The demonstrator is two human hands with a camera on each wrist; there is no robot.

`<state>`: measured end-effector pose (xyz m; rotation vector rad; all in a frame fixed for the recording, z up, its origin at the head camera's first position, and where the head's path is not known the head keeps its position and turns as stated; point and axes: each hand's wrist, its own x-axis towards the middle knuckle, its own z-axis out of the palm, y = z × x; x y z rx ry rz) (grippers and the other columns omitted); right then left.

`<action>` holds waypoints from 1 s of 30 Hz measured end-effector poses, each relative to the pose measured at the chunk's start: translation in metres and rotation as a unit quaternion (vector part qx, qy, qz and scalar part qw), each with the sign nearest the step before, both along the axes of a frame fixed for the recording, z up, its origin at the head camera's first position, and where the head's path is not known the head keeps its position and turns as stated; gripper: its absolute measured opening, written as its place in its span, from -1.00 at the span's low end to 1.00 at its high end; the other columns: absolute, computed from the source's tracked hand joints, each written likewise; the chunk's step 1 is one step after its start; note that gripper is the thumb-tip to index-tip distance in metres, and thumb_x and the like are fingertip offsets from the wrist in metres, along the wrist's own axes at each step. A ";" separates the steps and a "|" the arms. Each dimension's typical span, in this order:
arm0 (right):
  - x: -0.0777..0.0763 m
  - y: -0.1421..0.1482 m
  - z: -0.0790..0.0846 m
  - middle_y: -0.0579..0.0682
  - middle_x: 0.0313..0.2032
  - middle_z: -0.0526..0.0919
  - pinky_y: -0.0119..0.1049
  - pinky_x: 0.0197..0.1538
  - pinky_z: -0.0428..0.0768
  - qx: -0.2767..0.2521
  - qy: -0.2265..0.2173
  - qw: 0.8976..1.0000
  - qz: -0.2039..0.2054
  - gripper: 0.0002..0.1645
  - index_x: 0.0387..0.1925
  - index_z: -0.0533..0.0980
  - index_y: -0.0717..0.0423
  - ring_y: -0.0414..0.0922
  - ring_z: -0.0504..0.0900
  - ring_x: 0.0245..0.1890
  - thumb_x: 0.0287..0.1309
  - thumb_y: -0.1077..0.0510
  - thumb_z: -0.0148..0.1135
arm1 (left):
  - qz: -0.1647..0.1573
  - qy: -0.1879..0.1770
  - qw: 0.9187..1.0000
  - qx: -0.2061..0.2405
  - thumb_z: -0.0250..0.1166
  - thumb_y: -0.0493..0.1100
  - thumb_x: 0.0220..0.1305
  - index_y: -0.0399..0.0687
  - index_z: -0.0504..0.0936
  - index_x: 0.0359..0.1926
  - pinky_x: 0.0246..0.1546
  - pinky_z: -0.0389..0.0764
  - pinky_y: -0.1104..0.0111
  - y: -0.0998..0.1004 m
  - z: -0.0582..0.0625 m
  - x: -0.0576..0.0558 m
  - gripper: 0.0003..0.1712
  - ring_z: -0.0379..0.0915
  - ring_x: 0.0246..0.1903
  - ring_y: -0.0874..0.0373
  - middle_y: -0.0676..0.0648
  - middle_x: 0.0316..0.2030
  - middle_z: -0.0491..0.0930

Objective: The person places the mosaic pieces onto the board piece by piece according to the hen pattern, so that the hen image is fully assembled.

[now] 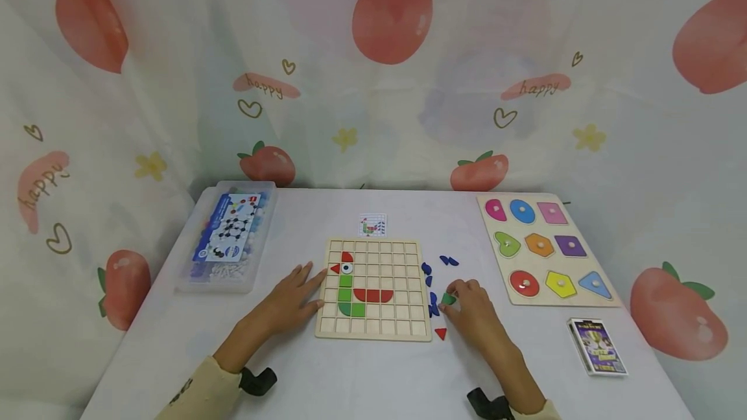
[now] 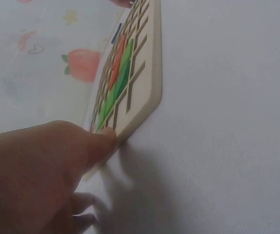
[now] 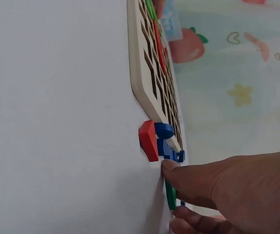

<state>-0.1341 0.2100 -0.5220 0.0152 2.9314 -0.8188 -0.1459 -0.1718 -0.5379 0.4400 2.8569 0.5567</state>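
Note:
A wooden grid board (image 1: pixel 397 329) lies flat on the table, with green and red pieces, an eye tile (image 1: pixel 347 268) and a small red triangle in its cells. My left hand (image 1: pixel 290 300) rests at the board's left edge, fingers loosely spread; in the left wrist view its thumb (image 2: pixel 103 141) touches the rim. To the right of the board, my right hand (image 1: pixel 475 313) pinches a green piece (image 1: pixel 448 299) between thumb and fingers. Several blue pieces (image 1: pixel 433 310) and a red triangle (image 1: pixel 440 334) lie beside the board, close to that hand. The green piece's full outline is partly hidden.
A small pattern card (image 1: pixel 373 225) lies behind the board. A clear plastic case (image 1: pixel 227 238) stands at the back left. On the right are a shape puzzle board (image 1: pixel 539 271) and a card box (image 1: pixel 598 347). A printed curtain (image 1: pixel 391 128) hangs behind the table.

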 end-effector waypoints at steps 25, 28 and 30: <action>0.009 -0.063 0.002 0.03 -0.10 0.52 -0.21 0.02 0.67 -0.048 0.046 0.995 0.069 -0.67 0.00 0.55 0.12 -0.11 0.52 -0.08 0.27 0.22 0.48 | 0.009 -0.007 1.000 -0.014 0.24 0.13 0.52 0.14 0.24 0.65 0.57 0.16 -0.18 0.000 -0.002 0.000 -0.21 -0.10 0.65 -0.27 -0.21 0.66 0.05; 0.012 -0.080 -0.001 -0.07 -0.17 0.49 -0.30 -0.08 0.63 -0.045 0.063 0.991 0.112 -0.74 -0.13 0.57 0.05 -0.17 0.48 -0.15 0.24 0.22 0.51 | 0.008 -0.005 1.000 -0.009 0.24 0.13 0.52 0.13 0.24 0.65 0.56 0.16 -0.19 0.000 -0.001 0.000 -0.21 -0.09 0.65 -0.27 -0.22 0.66 0.06; 0.014 -0.090 -0.002 -0.10 -0.20 0.48 -0.33 -0.14 0.61 -0.042 0.070 0.988 0.135 -0.76 -0.17 0.58 0.02 -0.19 0.47 -0.18 0.23 0.21 0.52 | 0.008 -0.006 1.000 -0.008 0.24 0.13 0.52 0.14 0.23 0.65 0.57 0.16 -0.19 0.000 0.000 0.000 -0.21 -0.11 0.65 -0.27 -0.21 0.66 0.05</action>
